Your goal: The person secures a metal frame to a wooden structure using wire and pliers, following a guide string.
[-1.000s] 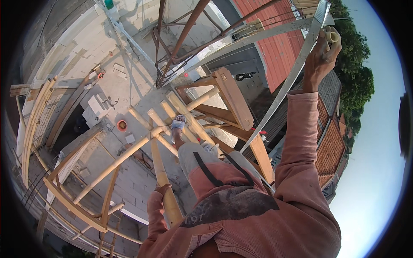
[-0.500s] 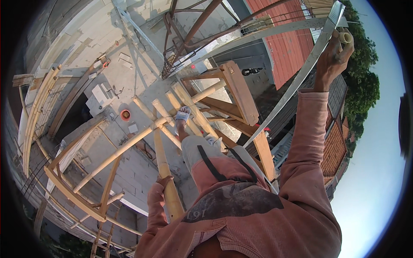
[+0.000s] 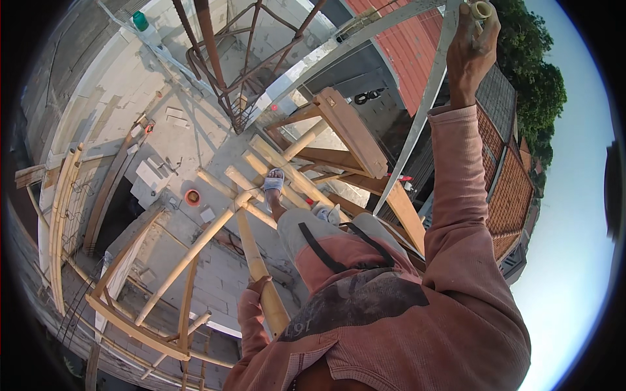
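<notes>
Pale block walls (image 3: 98, 98) and a dusty concrete floor (image 3: 215, 140) lie far below us, with a red metal roof (image 3: 417, 55), a tiled roof (image 3: 508, 189) and a leafy tree (image 3: 531, 72) off to our right. We stand among lashed bamboo poles (image 3: 195, 247), one sandalled foot (image 3: 273, 180) set on them beside a brown timber frame (image 3: 352, 133). Our left hand (image 3: 259, 285) is curled around a thick bamboo pole (image 3: 252, 251) that slants up close against our sweatshirt (image 3: 417, 332). Our right hand (image 3: 471, 55) is raised high at arm's length, its fingers bent around a pale hollow cylinder (image 3: 481, 10) with its round end showing; we cannot tell its full length. Just beside that hand runs a long silver metal strip (image 3: 425, 111); whether they touch, we cannot tell. An orange bucket (image 3: 192, 197) sits on the floor.
</notes>
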Tool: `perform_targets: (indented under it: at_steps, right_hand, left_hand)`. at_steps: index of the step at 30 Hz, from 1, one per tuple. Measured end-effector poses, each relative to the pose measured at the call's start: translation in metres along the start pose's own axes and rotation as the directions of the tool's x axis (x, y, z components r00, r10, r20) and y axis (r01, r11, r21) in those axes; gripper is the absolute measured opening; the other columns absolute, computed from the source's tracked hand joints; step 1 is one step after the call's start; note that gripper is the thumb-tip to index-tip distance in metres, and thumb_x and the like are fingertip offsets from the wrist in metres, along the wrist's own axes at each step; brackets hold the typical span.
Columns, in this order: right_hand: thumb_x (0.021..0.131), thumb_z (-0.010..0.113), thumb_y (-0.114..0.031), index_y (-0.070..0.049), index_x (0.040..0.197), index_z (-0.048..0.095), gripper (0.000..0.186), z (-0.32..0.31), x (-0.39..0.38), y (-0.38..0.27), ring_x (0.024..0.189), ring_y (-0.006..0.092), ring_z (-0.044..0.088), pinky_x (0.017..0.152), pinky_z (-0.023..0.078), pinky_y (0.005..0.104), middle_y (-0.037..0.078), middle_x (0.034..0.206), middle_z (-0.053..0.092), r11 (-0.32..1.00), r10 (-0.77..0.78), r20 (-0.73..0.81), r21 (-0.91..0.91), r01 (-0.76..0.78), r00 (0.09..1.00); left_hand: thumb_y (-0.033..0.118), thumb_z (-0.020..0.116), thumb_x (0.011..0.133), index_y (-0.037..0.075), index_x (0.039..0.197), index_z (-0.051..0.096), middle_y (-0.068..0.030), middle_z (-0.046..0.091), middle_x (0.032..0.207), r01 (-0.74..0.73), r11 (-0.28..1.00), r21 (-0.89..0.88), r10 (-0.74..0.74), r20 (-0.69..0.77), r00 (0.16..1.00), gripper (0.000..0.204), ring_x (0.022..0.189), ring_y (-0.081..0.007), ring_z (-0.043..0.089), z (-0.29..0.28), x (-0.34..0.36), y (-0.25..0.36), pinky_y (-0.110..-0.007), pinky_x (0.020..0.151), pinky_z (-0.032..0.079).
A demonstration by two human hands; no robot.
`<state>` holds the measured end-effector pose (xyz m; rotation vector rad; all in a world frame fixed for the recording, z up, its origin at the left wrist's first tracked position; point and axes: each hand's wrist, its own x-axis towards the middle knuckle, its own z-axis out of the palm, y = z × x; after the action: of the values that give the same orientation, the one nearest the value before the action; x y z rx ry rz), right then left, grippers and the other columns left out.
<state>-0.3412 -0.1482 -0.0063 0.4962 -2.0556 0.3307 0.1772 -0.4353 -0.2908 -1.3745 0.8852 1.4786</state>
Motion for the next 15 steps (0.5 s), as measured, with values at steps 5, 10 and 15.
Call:
perform_targets:
  at_steps: [5,10,15]
  right_hand:
    - [0.098,0.063,-0.027,-0.003,0.123,0.058,0.035,0.0,-0.002,0.0,0.101,0.0276,0.068,0.085,0.057,0.0381,0.014,0.119,0.065,1.0,0.011,-0.002,0.009,-0.011,1.0]
    - [0.098,0.063,-0.028,-0.004,0.124,0.058,0.035,0.001,-0.001,0.002,0.102,0.0272,0.068,0.086,0.057,0.0381,0.014,0.119,0.064,1.0,0.015,-0.006,0.007,-0.014,1.0]
    - [0.098,0.063,-0.028,-0.004,0.124,0.058,0.036,0.004,-0.003,0.003,0.102,0.0267,0.068,0.087,0.057,0.038,0.014,0.12,0.064,1.0,0.015,-0.01,0.004,-0.015,1.0]
  left_hand:
    - [0.032,0.079,0.077,0.011,0.113,0.06,-0.0025,0.057,0.085,-0.019,0.999,-0.044,0.019,-0.004,1.0,0.046,0.073,-0.016,0.057,0.004,-0.03,0.01,-0.032,0.067,0.047]
    - [0.033,0.079,0.077,0.011,0.111,0.061,-0.0016,0.056,0.084,-0.065,0.99,-0.124,0.067,0.013,0.998,0.044,0.071,-0.0151,0.056,0.017,-0.076,0.022,-0.032,0.066,0.046]
    - [0.034,0.079,0.078,0.012,0.11,0.062,-0.0003,0.055,0.082,-0.057,0.992,-0.109,0.056,-0.009,0.998,0.042,0.072,-0.0142,0.055,0.016,-0.076,0.017,-0.032,0.067,0.046]
